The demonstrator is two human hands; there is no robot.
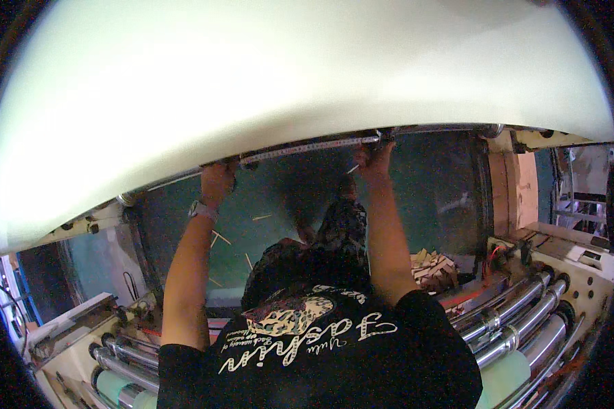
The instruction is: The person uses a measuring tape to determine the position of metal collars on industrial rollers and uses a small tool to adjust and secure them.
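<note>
A very large white roll of sheet material (307,75) fills the far side of the view. Under its near edge runs a metal bar, and along it lies a pale strip with ruler-like marks (307,147). At the strip's left end, beside a dark fitting (250,164), my left hand (218,178) is closed at the bar; what its fingers grip is hidden. My right hand (377,162) is closed at the strip's right end, next to another dark piece (384,136). A thin white sliver (353,169) shows beside its fingers. A light-coloured watch or band (203,210) circles my left wrist.
Below my arms is a dark green floor (429,198) with scattered thin pale strips (219,237). A pile of wood-coloured offcuts (433,268) lies at the right. Machine frames with shiny metal rollers (518,327) stand at the near right, and more rollers (133,361) at the near left.
</note>
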